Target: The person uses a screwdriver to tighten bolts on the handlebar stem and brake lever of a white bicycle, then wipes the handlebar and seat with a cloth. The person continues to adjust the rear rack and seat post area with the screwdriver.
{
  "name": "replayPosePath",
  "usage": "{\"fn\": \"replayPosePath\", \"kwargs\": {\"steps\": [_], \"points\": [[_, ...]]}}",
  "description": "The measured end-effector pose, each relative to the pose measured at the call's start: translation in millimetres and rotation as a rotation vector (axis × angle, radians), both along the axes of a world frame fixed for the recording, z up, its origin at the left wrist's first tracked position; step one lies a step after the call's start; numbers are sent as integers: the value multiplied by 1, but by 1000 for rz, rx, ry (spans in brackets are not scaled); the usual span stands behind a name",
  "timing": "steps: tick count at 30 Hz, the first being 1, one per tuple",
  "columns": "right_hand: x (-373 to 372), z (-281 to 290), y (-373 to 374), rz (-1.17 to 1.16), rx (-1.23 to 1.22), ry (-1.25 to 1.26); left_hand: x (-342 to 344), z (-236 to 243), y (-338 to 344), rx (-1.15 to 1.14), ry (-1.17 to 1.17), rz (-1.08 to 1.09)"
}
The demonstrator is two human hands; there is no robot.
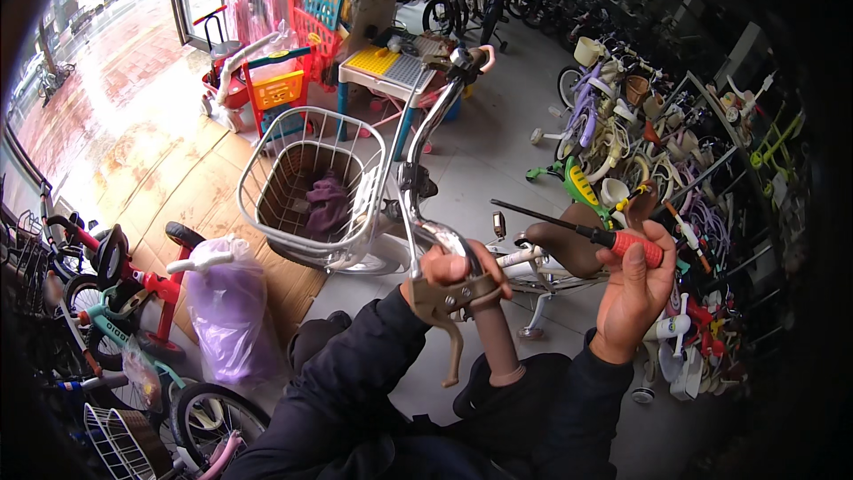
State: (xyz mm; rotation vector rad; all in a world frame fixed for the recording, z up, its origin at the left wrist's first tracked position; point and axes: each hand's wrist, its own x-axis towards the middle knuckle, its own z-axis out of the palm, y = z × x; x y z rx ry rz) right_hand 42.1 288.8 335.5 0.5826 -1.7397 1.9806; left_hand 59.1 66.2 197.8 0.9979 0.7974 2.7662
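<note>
My left hand (449, 268) is closed around the bicycle's handlebar (475, 258), right at the bracket of the brake lever (451, 342). The beige-brown lever hangs toward me, beside a brown rubber grip (498, 344). Raised to the right of the bar, my right hand (633, 298) holds a screwdriver (633, 247) by its red handle. Its dark shaft points left and touches nothing. Below the shaft are the brown saddle (569, 238) and the bicycle's white frame. A wire basket (384, 164) at the front holds a purple cloth (327, 204).
A small table (391, 82) and a toy shopping cart (277, 93) stand ahead. Children's bikes, one with a red frame (160, 293), and a purple plastic-wrapped bundle (229, 311) crowd the left. Piled small bikes (613, 116) line the right. Flattened cardboard (200, 178) covers floor by the doorway.
</note>
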Motion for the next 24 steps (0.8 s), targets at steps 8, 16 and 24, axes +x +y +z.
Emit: {"fn": "replayPosePath", "kwargs": {"steps": [8,16,24], "points": [[-26,32,-25,35,110,203,27,1,5,71,210,-363],[-34,55,-49,80,139,259,64,-5,7,30,318,-390],[-51,-30,-44,267,-268,-225,89,-12,2,9,224,-508]]}}
